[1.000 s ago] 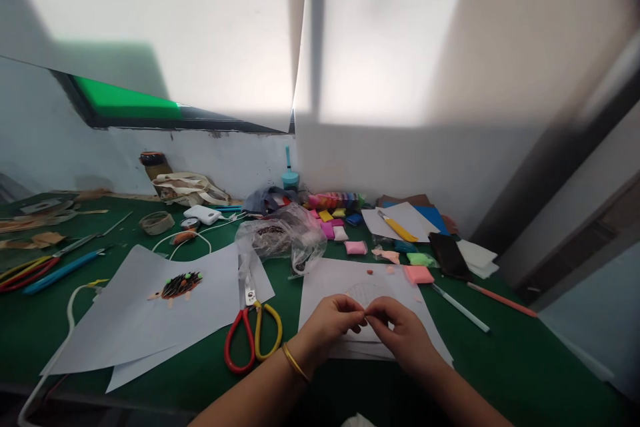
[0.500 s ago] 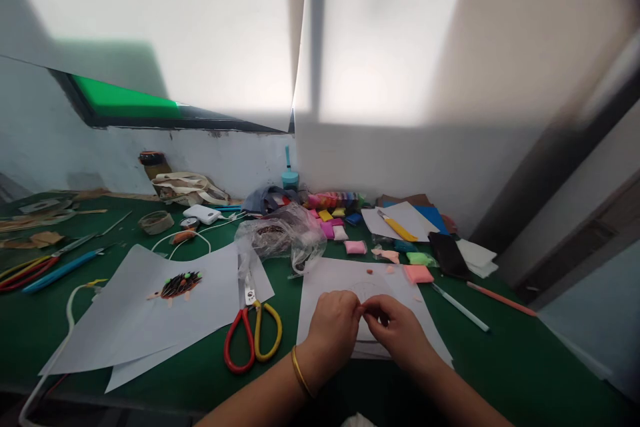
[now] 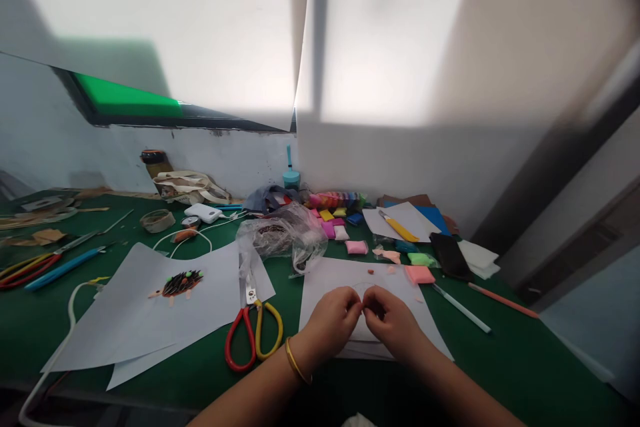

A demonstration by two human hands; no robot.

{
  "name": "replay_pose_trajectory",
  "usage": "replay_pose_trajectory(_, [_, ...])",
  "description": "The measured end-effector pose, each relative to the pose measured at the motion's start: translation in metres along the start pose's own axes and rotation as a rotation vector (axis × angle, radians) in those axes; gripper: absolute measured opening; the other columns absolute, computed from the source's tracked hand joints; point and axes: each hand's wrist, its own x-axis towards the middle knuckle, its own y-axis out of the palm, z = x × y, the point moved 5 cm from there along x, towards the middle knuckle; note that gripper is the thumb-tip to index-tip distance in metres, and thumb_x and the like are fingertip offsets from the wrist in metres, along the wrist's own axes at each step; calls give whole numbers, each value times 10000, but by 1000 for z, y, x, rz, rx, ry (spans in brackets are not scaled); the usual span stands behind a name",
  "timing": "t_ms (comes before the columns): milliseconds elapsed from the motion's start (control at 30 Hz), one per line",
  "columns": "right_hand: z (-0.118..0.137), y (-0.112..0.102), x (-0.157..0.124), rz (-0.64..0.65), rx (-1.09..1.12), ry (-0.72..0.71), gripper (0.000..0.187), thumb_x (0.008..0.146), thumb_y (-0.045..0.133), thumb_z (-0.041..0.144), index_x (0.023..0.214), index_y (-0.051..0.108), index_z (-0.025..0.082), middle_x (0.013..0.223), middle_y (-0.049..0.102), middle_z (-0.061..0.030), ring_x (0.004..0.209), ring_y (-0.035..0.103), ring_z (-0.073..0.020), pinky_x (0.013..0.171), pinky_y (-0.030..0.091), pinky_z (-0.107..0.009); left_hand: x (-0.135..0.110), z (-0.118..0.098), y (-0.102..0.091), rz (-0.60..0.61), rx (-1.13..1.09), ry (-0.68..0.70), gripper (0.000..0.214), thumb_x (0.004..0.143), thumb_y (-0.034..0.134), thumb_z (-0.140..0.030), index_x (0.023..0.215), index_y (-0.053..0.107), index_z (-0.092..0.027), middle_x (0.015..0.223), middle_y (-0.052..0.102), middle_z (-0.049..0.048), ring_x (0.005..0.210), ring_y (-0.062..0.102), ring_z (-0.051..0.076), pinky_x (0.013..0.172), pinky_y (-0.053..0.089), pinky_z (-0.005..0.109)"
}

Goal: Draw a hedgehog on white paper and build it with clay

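Over the white paper [image 3: 320, 275], my left hand [image 3: 334, 312] and my right hand [image 3: 391, 317] meet at the fingertips. Both are closed in a pinch, thumb against fingers. Whatever is between the fingertips is too small or hidden to make out. Beyond them, faint pencil lines show on the sheet, along with a small reddish-brown lump [image 3: 371, 271] and pale pink bits. A coral clay packet [image 3: 420, 274] lies at the sheet's right edge. To the left, another sheet [image 3: 135, 320] carries a hedgehog figure [image 3: 183, 283] with dark spines and green dots.
Scissors [image 3: 253, 333] with red and yellow handles lie left of my hands. A white pen [image 3: 463, 309] and an orange pencil [image 3: 503, 299] are at the right. Behind stand a crumpled plastic bag [image 3: 280, 240], several clay packets [image 3: 357, 247] and a yellow cutter [image 3: 399, 225].
My left hand has turned slightly, its fingers now more visible and curled. The fingertips of both hands stay close together over the paper. The view has shifted slightly.
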Motion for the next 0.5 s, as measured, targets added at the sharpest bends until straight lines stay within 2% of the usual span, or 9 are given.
replay_pose_trajectory(133, [1, 5, 9, 57, -21, -25, 72, 742, 479, 154, 729, 515, 216, 665, 529, 42, 621, 487, -126, 575, 386, -236, 2, 3, -3, 21, 58, 56, 256, 924, 444, -290, 716, 558, -192, 716, 595, 13, 673, 503, 157, 600, 298, 272])
replay_pose_trajectory(233, [-2, 5, 22, 116, -52, -42, 84, 740, 470, 146, 722, 512, 216, 657, 549, 43, 627, 514, -126, 582, 402, -231, 5, 10, -9, -33, 42, 45, 292, 923, 448, -324, 694, 571, -192, 699, 594, 20, 677, 509, 165, 613, 308, 280])
replay_pose_trajectory(300, [-6, 1, 37, 118, -156, -61, 83, 763, 473, 166, 740, 534, 217, 677, 577, 35, 647, 543, -130, 598, 422, -229, 7, 18, -15, -113, -64, -12, 250, 904, 478, -331, 734, 598, -192, 746, 616, 25, 721, 535, 172, 644, 340, 277])
replay_pose_trajectory(367, [-13, -5, 55, 76, -349, -71, 107, 798, 480, 206, 792, 586, 219, 751, 623, 13, 694, 573, -143, 623, 438, -239, 9, 26, -19, -183, -209, -79, 195, 870, 519, -326, 765, 609, -189, 769, 626, 25, 733, 552, 173, 657, 370, 273])
replay_pose_trajectory(500, [-32, -7, 92, 21, -484, -66, 186, 822, 512, 228, 851, 694, 204, 945, 668, -76, 900, 592, -223, 779, 438, -328, 12, 32, -18, -195, -572, -196, 220, 834, 547, -375, 754, 592, -175, 743, 620, 29, 686, 558, 166, 639, 415, 274])
